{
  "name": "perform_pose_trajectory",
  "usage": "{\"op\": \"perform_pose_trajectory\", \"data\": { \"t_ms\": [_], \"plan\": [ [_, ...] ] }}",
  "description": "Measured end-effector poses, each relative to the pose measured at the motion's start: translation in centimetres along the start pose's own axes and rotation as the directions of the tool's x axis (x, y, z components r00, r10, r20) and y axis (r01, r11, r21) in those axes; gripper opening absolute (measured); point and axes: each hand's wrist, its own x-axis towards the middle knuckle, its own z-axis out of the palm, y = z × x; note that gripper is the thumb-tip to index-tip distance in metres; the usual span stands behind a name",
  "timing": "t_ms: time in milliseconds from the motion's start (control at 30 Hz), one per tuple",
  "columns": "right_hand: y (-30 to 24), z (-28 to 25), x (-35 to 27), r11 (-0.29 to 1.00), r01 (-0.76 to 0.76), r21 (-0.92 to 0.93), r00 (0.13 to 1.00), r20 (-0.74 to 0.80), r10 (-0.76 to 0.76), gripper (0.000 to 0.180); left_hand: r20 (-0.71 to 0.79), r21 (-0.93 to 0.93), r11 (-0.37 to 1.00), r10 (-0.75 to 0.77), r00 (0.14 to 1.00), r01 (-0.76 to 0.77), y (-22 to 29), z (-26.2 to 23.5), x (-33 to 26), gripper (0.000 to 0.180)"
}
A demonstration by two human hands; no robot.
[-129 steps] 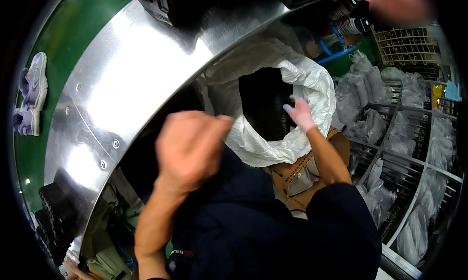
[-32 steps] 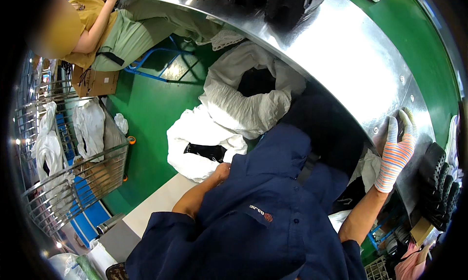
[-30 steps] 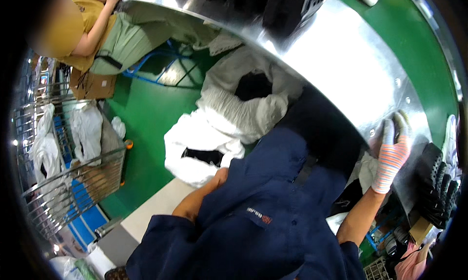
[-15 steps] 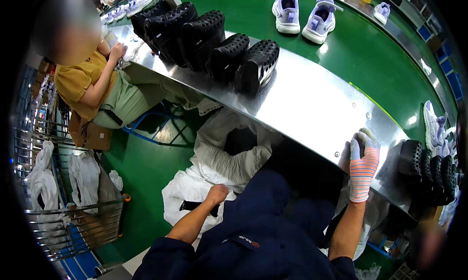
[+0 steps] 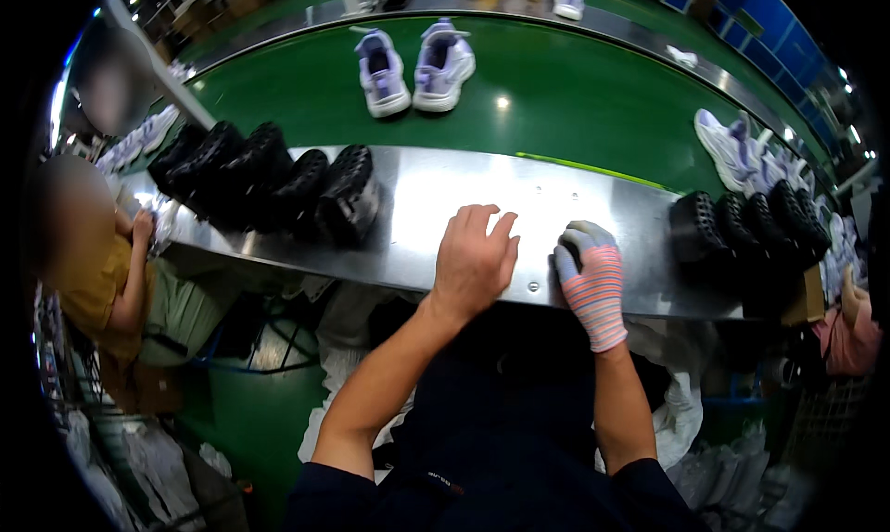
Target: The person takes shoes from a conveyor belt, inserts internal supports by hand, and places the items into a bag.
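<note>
My bare left hand (image 5: 471, 265) is over the shiny metal ledge (image 5: 422, 184) in front of me, its fingers apart and nothing in them. To its right, my right hand (image 5: 593, 286) wears a striped knit glove with grey fingertips. Its fingers are loosely bent at the ledge's near edge, thumb apart, with nothing visible in the grasp. Left of my hands stands a row of black shoe-shaped pieces with holed surfaces (image 5: 348, 198). A similar black group (image 5: 751, 226) sits on the right. Beyond the ledge, a pair of white and lilac sneakers (image 5: 443, 69) rests on the green surface.
More white and lilac shoes (image 5: 732, 152) stand at the far right. A person in a yellow shirt (image 5: 97, 277) sits at the left; another person's pink clothing (image 5: 845, 333) shows at the right. White cloth or plastic hangs below the ledge. A metal rack is at lower left.
My left hand has come up from beside my lap to the ledge, its closed fingers now spread. My right hand stays by the ledge's near edge. The view has levelled and turned rightward.
</note>
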Motion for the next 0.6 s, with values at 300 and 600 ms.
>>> {"op": "perform_pose_trajectory", "data": {
  "t_ms": [300,600],
  "plan": [
    [0.8,-0.1,-0.6,0.997,-0.07,0.012,0.997,-0.018,0.07,0.027,0.166,0.156,0.988,-0.001,0.986,-0.025,-0.4,5.8,2.3,0.039],
    [0.9,-0.3,-0.4,1.0,-0.029,0.006,0.999,-0.042,0.029,0.028,0.154,0.121,0.993,-0.024,0.988,0.005,0.2,5.4,2.6,0.038]
  ]
}}
